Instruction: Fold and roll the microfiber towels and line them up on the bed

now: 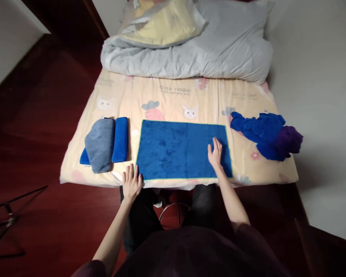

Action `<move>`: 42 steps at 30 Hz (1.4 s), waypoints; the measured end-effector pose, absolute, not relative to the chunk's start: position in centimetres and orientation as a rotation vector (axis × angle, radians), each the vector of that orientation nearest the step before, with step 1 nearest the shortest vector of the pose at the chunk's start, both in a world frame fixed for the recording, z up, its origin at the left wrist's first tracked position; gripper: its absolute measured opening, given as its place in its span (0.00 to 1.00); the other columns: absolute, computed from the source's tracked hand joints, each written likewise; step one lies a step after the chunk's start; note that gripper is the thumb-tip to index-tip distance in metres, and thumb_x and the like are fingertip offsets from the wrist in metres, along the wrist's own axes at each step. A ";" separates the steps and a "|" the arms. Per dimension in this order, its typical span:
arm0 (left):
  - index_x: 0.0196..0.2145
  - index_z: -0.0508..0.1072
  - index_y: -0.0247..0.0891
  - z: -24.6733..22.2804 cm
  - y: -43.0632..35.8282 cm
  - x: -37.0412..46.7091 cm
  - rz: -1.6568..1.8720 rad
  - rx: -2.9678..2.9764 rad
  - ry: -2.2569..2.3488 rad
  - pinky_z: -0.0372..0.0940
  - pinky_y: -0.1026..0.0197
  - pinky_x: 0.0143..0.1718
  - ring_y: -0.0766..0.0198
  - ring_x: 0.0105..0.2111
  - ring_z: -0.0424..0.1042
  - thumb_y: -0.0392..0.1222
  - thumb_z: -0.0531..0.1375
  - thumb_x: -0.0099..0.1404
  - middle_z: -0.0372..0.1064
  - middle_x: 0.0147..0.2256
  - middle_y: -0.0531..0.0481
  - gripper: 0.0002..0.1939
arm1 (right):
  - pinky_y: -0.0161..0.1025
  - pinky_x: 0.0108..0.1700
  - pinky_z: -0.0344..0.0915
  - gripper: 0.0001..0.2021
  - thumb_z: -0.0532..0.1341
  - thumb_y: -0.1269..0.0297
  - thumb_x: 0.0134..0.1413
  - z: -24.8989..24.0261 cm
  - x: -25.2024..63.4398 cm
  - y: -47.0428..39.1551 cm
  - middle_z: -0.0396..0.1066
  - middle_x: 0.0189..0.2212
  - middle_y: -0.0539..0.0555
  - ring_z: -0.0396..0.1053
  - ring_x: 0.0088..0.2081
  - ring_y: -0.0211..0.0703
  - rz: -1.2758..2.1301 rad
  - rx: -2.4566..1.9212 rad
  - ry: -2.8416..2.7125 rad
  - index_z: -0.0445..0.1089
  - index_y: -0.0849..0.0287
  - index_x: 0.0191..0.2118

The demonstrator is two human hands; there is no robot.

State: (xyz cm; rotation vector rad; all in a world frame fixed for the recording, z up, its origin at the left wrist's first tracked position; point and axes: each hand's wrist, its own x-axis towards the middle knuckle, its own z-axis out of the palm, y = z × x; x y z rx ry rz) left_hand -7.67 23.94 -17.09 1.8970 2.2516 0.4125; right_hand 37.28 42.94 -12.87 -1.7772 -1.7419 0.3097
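A blue towel (173, 150) with a thin green edge lies spread flat near the front edge of the bed. At its near left corner, my left hand (132, 182) rests with fingers stretched out, touching the corner and the bedding. My right hand (215, 152) lies on the towel's right part, fingers apart and slightly bent, holding nothing. To the left are a folded blue towel (120, 139) and a grey-blue folded cloth (100, 144), which partly covers another blue piece. A crumpled heap of blue cloths (263, 132) with a purple cloth (290, 139) lies on the right.
Under the towels is a yellow printed bed cover (173, 98). A grey quilt (219, 50) is bunched at the back, with a pale yellow pillow (167, 27) on it. A wall (320, 96) stands on the right. Black stand legs (10, 221) are on the floor at left.
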 end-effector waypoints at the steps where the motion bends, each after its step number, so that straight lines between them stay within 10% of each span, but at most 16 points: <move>1: 0.76 0.51 0.32 -17.0 23.5 -7.5 0.410 1.888 2.266 0.34 0.39 0.75 0.49 0.77 0.35 0.49 0.42 0.78 0.38 0.76 0.37 0.34 | 0.55 0.68 0.62 0.26 0.49 0.52 0.72 -12.7 35.9 40.0 0.68 0.63 0.67 0.66 0.65 0.53 0.389 -1.717 -1.655 0.67 0.60 0.66; 4: 0.75 0.53 0.29 -16.6 23.3 -6.8 0.386 1.854 2.323 0.35 0.38 0.75 0.47 0.77 0.35 0.48 0.42 0.78 0.39 0.76 0.35 0.34 | 0.47 0.50 0.74 0.21 0.56 0.49 0.68 -13.1 31.7 31.9 0.78 0.49 0.64 0.77 0.47 0.51 0.753 -1.606 -1.338 0.77 0.59 0.52; 10: 0.75 0.53 0.29 -15.7 20.1 -4.9 0.326 1.935 2.238 0.39 0.37 0.75 0.46 0.76 0.36 0.45 0.43 0.76 0.40 0.76 0.35 0.34 | 0.35 0.28 0.69 0.20 0.71 0.50 0.52 -14.4 25.1 23.2 0.80 0.32 0.56 0.75 0.27 0.41 1.403 -1.458 -0.622 0.76 0.62 0.41; 20: 0.75 0.55 0.34 -15.8 15.8 -4.3 0.207 1.981 2.176 0.47 0.41 0.74 0.49 0.75 0.47 0.43 0.45 0.74 0.46 0.74 0.38 0.34 | 0.34 0.35 0.75 0.09 0.73 0.70 0.48 -14.1 23.0 22.1 0.79 0.27 0.52 0.78 0.29 0.39 1.514 -1.271 -0.025 0.71 0.59 0.31; 35: 0.67 0.68 0.29 -14.1 17.6 -5.0 0.097 2.087 2.157 0.62 0.45 0.65 0.43 0.68 0.62 0.37 0.50 0.68 0.61 0.69 0.33 0.31 | 0.29 0.32 0.73 0.16 0.73 0.59 0.52 -14.4 19.5 23.2 0.74 0.24 0.45 0.75 0.25 0.33 1.362 -1.263 0.089 0.65 0.56 0.34; 42: 0.48 0.80 0.34 -10.4 23.6 -5.1 -0.160 2.180 2.114 0.67 0.44 0.55 0.40 0.57 0.71 0.39 0.50 0.71 0.76 0.49 0.32 0.20 | 0.33 0.34 0.77 0.13 0.72 0.58 0.52 -13.9 19.3 22.5 0.77 0.27 0.49 0.80 0.33 0.40 1.326 -1.231 0.166 0.68 0.55 0.34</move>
